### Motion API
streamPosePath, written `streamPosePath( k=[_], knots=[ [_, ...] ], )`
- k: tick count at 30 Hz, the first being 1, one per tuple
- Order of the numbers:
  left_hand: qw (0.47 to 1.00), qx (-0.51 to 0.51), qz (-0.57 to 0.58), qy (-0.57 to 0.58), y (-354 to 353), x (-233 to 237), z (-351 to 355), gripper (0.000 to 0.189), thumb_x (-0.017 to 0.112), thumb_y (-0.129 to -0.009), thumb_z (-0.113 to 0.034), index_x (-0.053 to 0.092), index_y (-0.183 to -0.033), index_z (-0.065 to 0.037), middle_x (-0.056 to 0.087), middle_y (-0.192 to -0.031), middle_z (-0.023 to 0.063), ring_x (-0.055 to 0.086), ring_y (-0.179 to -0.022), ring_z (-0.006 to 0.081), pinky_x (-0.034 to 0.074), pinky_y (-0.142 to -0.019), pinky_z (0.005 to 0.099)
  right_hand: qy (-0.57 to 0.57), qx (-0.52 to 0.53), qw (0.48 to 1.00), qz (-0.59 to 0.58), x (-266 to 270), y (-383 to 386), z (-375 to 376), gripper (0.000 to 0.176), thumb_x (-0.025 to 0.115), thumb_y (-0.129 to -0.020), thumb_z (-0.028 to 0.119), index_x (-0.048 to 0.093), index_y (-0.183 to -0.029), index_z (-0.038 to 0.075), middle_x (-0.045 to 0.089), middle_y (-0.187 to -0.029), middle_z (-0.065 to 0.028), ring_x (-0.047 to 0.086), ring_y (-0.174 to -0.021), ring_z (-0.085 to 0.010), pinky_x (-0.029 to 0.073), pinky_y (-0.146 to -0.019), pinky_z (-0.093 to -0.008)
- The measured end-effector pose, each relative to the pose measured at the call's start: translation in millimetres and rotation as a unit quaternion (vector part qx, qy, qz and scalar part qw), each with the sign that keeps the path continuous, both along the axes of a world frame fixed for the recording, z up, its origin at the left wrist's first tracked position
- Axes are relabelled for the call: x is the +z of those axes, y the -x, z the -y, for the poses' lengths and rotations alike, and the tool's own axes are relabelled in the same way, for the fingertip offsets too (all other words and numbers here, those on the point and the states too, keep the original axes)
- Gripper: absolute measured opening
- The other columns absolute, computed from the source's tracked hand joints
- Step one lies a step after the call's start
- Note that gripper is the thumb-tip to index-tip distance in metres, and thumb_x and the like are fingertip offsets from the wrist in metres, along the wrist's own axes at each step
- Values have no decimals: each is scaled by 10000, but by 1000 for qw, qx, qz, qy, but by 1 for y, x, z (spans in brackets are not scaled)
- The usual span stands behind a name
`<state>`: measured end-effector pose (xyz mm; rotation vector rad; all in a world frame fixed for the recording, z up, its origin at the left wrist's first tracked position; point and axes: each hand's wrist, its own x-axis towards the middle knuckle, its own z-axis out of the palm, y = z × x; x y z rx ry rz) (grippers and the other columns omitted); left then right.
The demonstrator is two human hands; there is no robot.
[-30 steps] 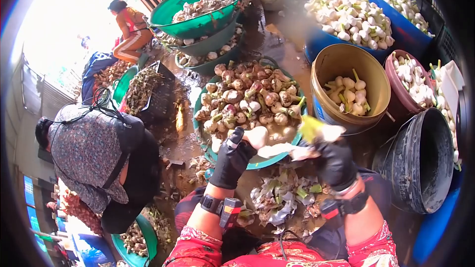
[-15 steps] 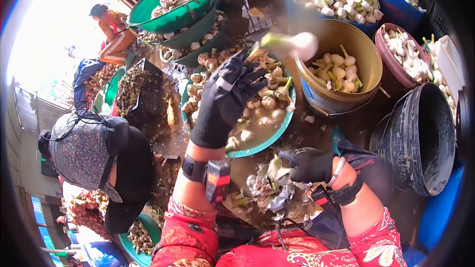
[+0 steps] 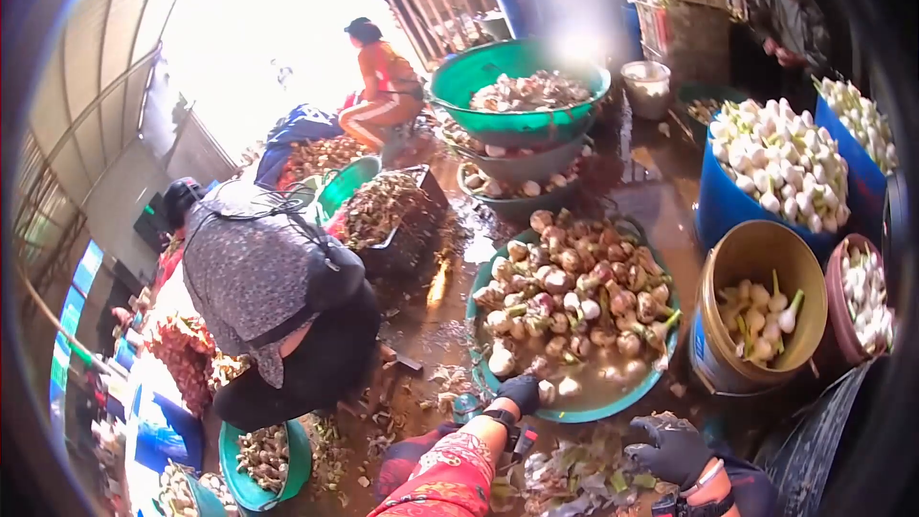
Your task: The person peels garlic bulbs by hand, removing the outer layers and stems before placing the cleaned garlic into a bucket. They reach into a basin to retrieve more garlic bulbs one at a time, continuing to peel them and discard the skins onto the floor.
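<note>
Across a wet, littered floor (image 3: 661, 201) by a sunlit opening, tubs and buckets of bulbs on several sides. To the left, bent low with back turned, a co-worker (image 3: 254, 268) in a patterned top. Farther off, a crouching person in orange (image 3: 383, 86); at the upper right, partly in shadow, another person (image 3: 790, 19).

In the middle, a wide green tub (image 3: 574, 415) with a heap of brownish bulbs (image 3: 574, 278) in it and murky water toward the near side. Beyond it, a stack of basins (image 3: 455, 101), peelings in the top one. To the right, two blue containers (image 3: 713, 206) of whitish bulbs, then a yellowish bucket (image 3: 708, 325), part-filled with pale bulbs, and beside it a pink bucket (image 3: 833, 297).

Black gloves on both hands. Left hand (image 3: 522, 391) at the near rim of the green tub, close to a pale bulb (image 3: 546, 391); grip impossible to tell. Right hand (image 3: 670, 450) loosely open, fingers bent, just beside a pile of peelings (image 3: 584, 469), with no bulb visible in it.
</note>
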<state>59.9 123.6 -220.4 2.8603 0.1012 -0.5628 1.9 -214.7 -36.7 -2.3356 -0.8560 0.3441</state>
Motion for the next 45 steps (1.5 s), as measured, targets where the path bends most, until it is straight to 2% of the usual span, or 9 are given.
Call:
streamPosePath(
  k=[8,11,14,16,17,23,25,31,45],
  knots=[
    [940,-81,83,319,2,155,56,265,666,-801,-167,664,-1040,-52,684,-965,138,660,-890,246,503,-788,342,-153,-115,978,-89,-34,-13,-36,832,719,-696,91,319,-1425,75,537,-1232,-165,576,-967,-209,499,-776,-333],
    [886,-71,18,458,28,197,70,299,653,-826,-154,636,-1096,-26,685,-958,75,633,-850,147,497,-767,290,-417,-137,822,-364,-46,-20,-44,807,690,-703,-51,324,-1413,67,526,-1225,-91,562,-1027,-164,495,-830,-288],
    [738,79,-89,664,47,217,77,371,606,-821,-100,584,-1178,0,645,-876,38,589,-785,100,481,-726,249,-396,-126,875,-246,-29,-16,-54,777,720,-686,-66,359,-1368,30,535,-1203,-88,559,-1047,-172,487,-880,-307],
    [675,101,-64,728,53,222,79,372,618,-864,-142,557,-1205,-7,603,-908,-4,552,-782,63,471,-713,226,-485,-147,792,-342,-16,-7,-57,723,735,-684,-64,398,-1320,7,531,-1210,-93,550,-1067,-181,469,-926,-319],
    [750,22,29,660,56,214,82,330,620,-891,-181,575,-1181,-29,599,-962,-10,549,-812,59,472,-712,228,-448,-158,845,-246,-18,-4,-59,713,740,-688,-51,406,-1315,5,523,-1222,-95,541,-1085,-186,460,-938,-325],
    [668,100,-21,737,51,210,94,319,654,-872,-188,595,-1136,-19,612,-986,3,568,-843,68,480,-748,225,-327,-154,932,-21,-6,2,-58,698,724,-696,-50,404,-1316,-8,495,-1256,-108,509,-1137,-200,421,-985,-348],
    [616,127,-52,776,49,209,95,307,659,-867,-182,602,-1119,-17,617,-973,5,573,-835,70,480,-751,222,-377,-187,901,-105,-10,0,-59,706,692,-692,-90,395,-1328,-12,494,-1261,-109,510,-1140,-205,427,-979,-344],
    [680,113,-21,725,46,215,94,275,644,-869,-141,610,-1110,-14,597,-873,-39,531,-765,43,440,-695,198,-531,-194,773,-288,-1,-1,-62,747,632,-703,-142,350,-1381,-8,513,-1240,-100,540,-1094,-195,457,-935,-316],
    [667,117,-38,735,46,211,92,287,635,-873,-153,603,-1111,3,640,-956,32,606,-826,99,504,-727,242,-510,-202,778,-307,0,-1,-56,713,597,-725,-157,365,-1381,3,535,-1200,-82,559,-1030,-158,479,-891,-284]
  ],
)
